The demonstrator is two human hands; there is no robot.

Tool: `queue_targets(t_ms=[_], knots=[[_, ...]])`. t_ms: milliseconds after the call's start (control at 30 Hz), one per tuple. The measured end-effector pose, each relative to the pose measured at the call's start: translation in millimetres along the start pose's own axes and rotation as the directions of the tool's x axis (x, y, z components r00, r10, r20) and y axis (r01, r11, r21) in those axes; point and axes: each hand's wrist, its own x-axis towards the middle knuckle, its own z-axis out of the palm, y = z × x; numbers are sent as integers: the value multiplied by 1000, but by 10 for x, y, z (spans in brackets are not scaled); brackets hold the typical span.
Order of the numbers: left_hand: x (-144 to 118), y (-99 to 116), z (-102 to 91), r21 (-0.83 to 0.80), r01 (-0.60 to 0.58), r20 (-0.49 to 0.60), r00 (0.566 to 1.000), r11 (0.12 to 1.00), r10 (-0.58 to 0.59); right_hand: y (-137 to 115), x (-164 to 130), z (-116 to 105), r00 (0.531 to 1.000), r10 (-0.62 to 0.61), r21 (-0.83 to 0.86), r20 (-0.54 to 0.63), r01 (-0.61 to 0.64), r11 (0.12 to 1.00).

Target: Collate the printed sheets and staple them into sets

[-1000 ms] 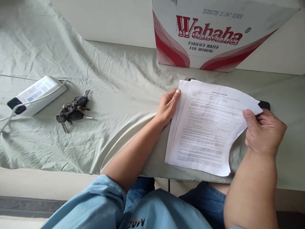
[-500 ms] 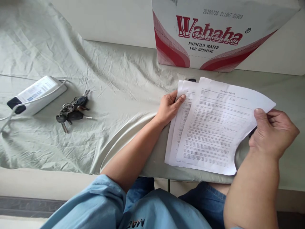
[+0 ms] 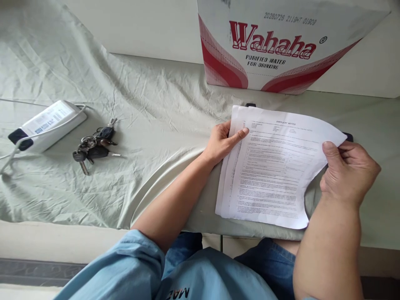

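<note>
Printed paper sheets, the top one headed "Overleaf Notes", are held above the cloth-covered table, one nearly over the other. My left hand grips their left edge, thumb on top and fingers behind. At the upper right, my right hand pinches the top sheet between thumb and curled fingers, and that side of the paper bends upward. Small parts of a black object show past the sheets' upper edge and right corner; the rest is hidden beneath them.
A Wahaha water carton stands at the back against a white wall. To the left lie a bunch of keys and a white box-shaped device with a cable. A wrinkled pale green cloth covers the table.
My right hand has moved left with the top sheet, which now covers more of the sheets under my left hand. My left thumb now lies over the top sheet's edge.
</note>
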Motion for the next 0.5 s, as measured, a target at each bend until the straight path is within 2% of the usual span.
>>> queue_targets(t_ms=[500], knots=[[-11, 40, -24, 139, -27, 33, 999, 990, 23, 26, -34, 37, 1000, -20, 37, 21, 19, 999]])
